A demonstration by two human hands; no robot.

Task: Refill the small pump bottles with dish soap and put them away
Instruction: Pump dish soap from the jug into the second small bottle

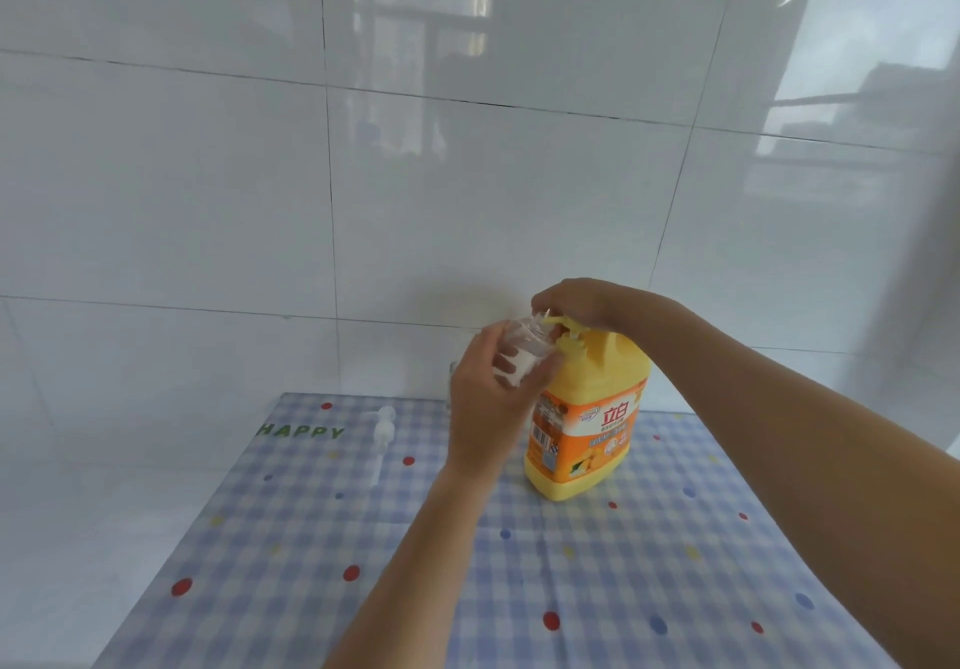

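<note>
On the far left of the checked tabletop (519,590) lies a loose white pump top (385,427), well apart from both hands. Its long axis runs roughly near to far, with the dip tube pointing toward the near edge.

Right of it, the left hand (483,408) is wrapped around the small bottle (524,351), a clear one with a white label, and holds it in the air above the tabletop. The bottle is tilted, so its long axis slants up and to the right and its open mouth sits at the yellow spout (556,324). I cannot tell whether mouth and spout touch. A faint clear shape shows just behind this hand, too blurred to name.

Next to the right stands the upright yellow dish soap jug (587,434), beside the left hand and close to the far wall. The right hand (576,302) is on its pump head (571,336), fingers bent down over the top.

The next move likely turns on the mouth staying directly under the spout while the right hand pushes straight down. The jug is not otherwise steadied, so a slanted press could shift the spout off the mouth.
</note>
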